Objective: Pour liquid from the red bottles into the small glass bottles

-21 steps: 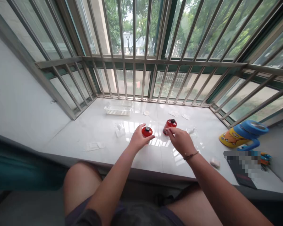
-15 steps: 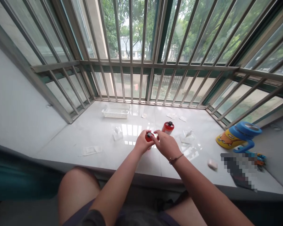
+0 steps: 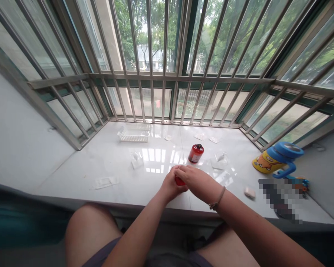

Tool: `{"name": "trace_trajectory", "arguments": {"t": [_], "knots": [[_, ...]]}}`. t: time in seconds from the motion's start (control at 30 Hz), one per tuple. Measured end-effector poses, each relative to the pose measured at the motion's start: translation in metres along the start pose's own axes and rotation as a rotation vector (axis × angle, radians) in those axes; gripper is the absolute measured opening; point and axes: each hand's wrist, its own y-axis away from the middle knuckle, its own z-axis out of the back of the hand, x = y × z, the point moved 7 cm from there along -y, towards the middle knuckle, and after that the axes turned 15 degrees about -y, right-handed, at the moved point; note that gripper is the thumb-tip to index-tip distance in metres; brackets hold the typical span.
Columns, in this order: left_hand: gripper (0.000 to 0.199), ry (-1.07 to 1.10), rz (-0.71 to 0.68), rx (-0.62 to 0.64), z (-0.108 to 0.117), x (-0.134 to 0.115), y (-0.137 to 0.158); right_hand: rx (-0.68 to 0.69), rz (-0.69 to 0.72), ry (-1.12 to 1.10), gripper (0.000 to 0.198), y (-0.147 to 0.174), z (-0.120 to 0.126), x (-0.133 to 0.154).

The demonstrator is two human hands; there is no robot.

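Observation:
My left hand point(image 3: 168, 187) is wrapped round a small red bottle point(image 3: 179, 181) just above the near part of the white ledge. My right hand point(image 3: 192, 178) is closed over the bottle's top, its fingers bent down so that the cap is hidden. Only a patch of red shows between the two hands. Just beyond them a second red bottle point(image 3: 196, 154), with a black cap and a pale label, stands upright on the ledge.
At the back left sits a white plastic basket point(image 3: 134, 133). Clear plastic packaging point(image 3: 137, 160) and a flat wrapper point(image 3: 104, 182) lie on the left; another clear pack point(image 3: 219, 161) is right. Further right are a pinkish block point(image 3: 249, 193) and a blue-and-yellow flask point(image 3: 277, 157). Metal bars point(image 3: 164, 78) line the window.
Both hands and the held bottle have come nearer to me. My right hand has moved from fingertips at the black cap to covering the bottle's top. The standing bottle is more fully visible.

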Motion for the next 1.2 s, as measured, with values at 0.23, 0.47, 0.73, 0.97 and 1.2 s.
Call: {"name": "trace_trajectory", "arguments": {"t": [0.23, 0.47, 0.73, 0.97, 1.2], "knots": [[0.077, -0.036, -0.054, -0.071, 0.002, -0.004, 0.001, 0.033, -0.165, 0.065, 0.043, 0.001, -0.008, -0.008], [0.076, -0.044, -0.021, -0.060, 0.004, -0.006, 0.002, 0.026, -0.197, 0.097, 0.036, 0.003, 0.000, -0.006], [0.082, -0.004, -0.042, -0.071, 0.003, -0.006, 0.003, -0.004, -0.233, 0.108, 0.027, -0.003, -0.008, -0.008], [0.069, 0.016, -0.021, -0.029, 0.000, -0.005, 0.005, -0.017, 0.022, 0.098, 0.038, 0.009, 0.019, -0.004], [0.110, -0.183, -0.176, -0.125, 0.031, 0.006, 0.012, -0.402, -0.224, -0.121, 0.013, 0.054, 0.005, -0.098]]}}
